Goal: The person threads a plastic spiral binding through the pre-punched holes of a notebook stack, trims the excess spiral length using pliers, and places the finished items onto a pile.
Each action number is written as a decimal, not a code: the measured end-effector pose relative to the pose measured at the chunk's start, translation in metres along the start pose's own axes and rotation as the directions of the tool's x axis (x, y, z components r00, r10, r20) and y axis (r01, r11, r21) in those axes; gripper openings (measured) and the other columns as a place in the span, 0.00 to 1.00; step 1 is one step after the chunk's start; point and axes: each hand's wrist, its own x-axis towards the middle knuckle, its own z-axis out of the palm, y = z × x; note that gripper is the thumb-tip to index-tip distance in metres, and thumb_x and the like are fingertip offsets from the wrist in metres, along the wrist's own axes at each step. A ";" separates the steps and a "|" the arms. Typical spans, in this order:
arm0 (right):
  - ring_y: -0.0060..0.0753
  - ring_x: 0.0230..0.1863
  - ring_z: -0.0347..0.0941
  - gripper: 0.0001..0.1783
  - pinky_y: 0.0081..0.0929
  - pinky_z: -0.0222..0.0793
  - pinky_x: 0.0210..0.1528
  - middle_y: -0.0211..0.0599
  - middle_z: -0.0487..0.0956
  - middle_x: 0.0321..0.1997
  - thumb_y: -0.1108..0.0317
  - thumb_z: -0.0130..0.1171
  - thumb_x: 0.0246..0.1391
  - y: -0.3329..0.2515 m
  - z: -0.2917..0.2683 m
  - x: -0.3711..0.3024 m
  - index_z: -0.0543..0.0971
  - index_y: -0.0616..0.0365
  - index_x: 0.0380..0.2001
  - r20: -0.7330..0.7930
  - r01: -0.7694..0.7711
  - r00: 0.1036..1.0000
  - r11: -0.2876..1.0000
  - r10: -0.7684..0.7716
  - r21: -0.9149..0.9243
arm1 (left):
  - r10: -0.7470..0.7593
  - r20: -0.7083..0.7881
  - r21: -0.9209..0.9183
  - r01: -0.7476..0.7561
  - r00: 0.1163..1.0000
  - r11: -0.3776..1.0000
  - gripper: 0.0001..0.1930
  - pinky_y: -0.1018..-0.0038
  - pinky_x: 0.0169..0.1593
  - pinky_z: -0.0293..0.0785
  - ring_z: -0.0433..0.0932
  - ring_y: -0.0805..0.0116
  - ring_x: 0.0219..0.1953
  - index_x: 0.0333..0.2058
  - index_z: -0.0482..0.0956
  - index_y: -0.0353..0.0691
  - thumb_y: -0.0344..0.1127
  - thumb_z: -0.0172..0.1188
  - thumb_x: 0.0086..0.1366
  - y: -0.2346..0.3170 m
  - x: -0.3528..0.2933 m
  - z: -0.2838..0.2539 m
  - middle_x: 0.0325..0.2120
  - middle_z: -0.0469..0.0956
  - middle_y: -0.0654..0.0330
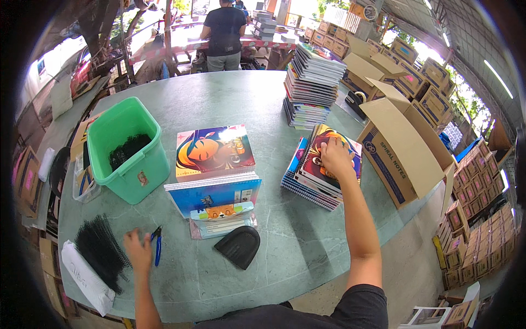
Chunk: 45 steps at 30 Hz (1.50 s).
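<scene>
My right hand point(337, 157) rests with spread fingers on the top spiral notebook point(316, 143) of a short stack, right of the table's middle. That notebook has a colourful illustrated cover. Over the table's near left part, my left hand point(138, 249) holds nothing, its fingers apart. It is between a pile of loose black spiral coils point(100, 247) and a pair of blue-handled cutting pliers point(158, 247), close to both. A block of unbound books point(215, 152) with illustrated covers stands in the middle, with blue-covered books point(216, 192) propped upright before it.
A green bin point(131, 175) with black coils inside stands at left. Beside the loose coils lies a white wrapped bundle point(87, 279). A black wedge-shaped piece point(239, 248) sits near the front. Behind my right hand rises a tall notebook stack point(312, 82); an open carton point(392, 159) stands at right.
</scene>
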 end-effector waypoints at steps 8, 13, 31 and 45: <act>0.48 0.70 0.46 0.35 0.34 0.44 0.68 0.56 0.56 0.67 0.47 0.45 0.59 0.082 -0.039 -0.015 0.64 0.67 0.58 -0.289 0.029 0.949 0.877 0.127 0.480 | -0.256 -0.022 0.218 0.255 0.966 0.942 0.17 0.55 0.39 0.71 0.75 0.40 0.37 0.37 0.70 0.27 0.37 0.59 0.57 -0.091 0.006 -0.015 0.37 0.73 0.40; 0.41 0.70 0.48 0.36 0.28 0.40 0.68 0.55 0.55 0.67 0.60 0.52 0.56 0.089 0.019 -0.028 0.57 0.69 0.62 -0.173 0.020 0.975 0.712 0.143 0.702 | -0.286 0.163 0.302 0.228 0.944 0.925 0.13 0.55 0.38 0.71 0.75 0.41 0.35 0.32 0.73 0.28 0.36 0.57 0.58 -0.075 0.019 -0.022 0.37 0.72 0.39; 0.42 0.44 0.74 0.18 0.35 0.67 0.48 0.40 0.78 0.40 0.62 0.63 0.45 -0.238 0.055 -0.144 0.77 0.54 0.41 -0.433 0.876 0.478 0.379 -0.764 0.298 | 0.100 -0.063 -0.406 -0.117 0.993 0.906 0.11 0.72 0.39 0.70 0.75 0.64 0.35 0.44 0.73 0.36 0.29 0.56 0.62 0.045 0.005 -0.110 0.28 0.75 0.55; 0.36 0.34 0.72 0.18 0.35 0.62 0.38 0.31 0.76 0.29 0.57 0.64 0.42 -0.209 0.051 -0.167 0.77 0.54 0.37 -0.501 0.894 0.437 0.421 -0.747 0.152 | -0.036 0.173 -0.833 0.166 0.984 0.528 0.17 0.72 0.39 0.71 0.75 0.69 0.32 0.44 0.73 0.38 0.45 0.52 0.65 0.128 0.085 -0.005 0.30 0.77 0.57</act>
